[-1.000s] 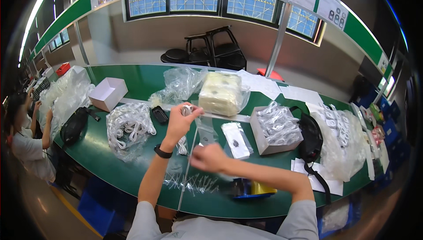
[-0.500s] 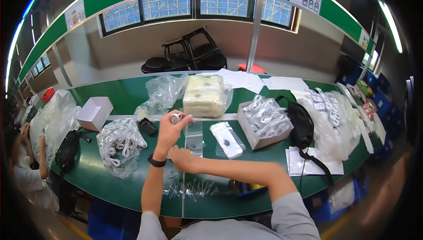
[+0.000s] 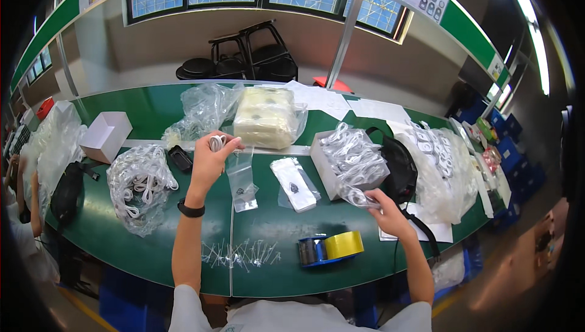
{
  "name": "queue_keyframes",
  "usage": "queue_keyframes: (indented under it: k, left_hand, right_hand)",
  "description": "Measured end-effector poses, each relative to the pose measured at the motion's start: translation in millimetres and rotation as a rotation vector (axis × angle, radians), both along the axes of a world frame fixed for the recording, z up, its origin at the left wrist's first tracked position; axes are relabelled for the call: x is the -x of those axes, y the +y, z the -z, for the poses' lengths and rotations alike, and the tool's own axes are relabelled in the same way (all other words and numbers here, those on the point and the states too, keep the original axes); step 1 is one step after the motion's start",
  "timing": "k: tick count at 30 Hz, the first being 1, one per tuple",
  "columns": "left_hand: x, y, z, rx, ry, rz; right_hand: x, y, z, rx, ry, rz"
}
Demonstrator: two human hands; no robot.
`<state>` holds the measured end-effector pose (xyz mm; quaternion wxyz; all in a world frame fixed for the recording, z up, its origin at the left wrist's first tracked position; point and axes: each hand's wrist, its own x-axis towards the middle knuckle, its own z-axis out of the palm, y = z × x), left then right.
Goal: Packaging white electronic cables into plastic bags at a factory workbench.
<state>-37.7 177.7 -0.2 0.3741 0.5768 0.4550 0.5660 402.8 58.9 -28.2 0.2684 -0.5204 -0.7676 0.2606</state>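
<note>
My left hand (image 3: 210, 160) is closed round a coiled white cable (image 3: 217, 143), above the middle left of the table. Beside its fingertips a clear zip bag (image 3: 242, 182) stretches down; whether the fingers touch it I cannot tell. My right hand (image 3: 390, 215) reaches to the near right corner of a white box (image 3: 326, 170). Its fingers pinch a bagged white cable (image 3: 356, 196) at the rim. Many more bagged cables (image 3: 353, 155) fill that box. A stack of white printed bags (image 3: 294, 184) lies between my hands.
Left stands a heap of white cables in plastic (image 3: 143, 189), near an open white box (image 3: 106, 137). Twist ties (image 3: 241, 253) and a tape dispenser with yellow tape (image 3: 343, 245) lie in front. A wrapped yellowish stack (image 3: 265, 118) stands behind. A co-worker's arm (image 3: 35, 204) shows far left.
My right hand has swung from beside my left wrist over to the box on the right. My left hand keeps the coiled cable. The whole view has shifted slightly.
</note>
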Motion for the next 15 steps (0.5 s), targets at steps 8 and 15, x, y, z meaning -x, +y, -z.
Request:
queue_keyframes:
  k: [8,15]
  left_hand:
    - [-30.2,5.9,10.3,-0.112,0.027,0.123]
    - [-40.0,-8.0,-3.6,-0.069,-0.103,0.198]
  right_hand:
    - [-8.9,0.5,30.5,-0.240,-0.381,0.123]
    - [123.8,58.5,-36.8,0.023,-0.053,-0.046]
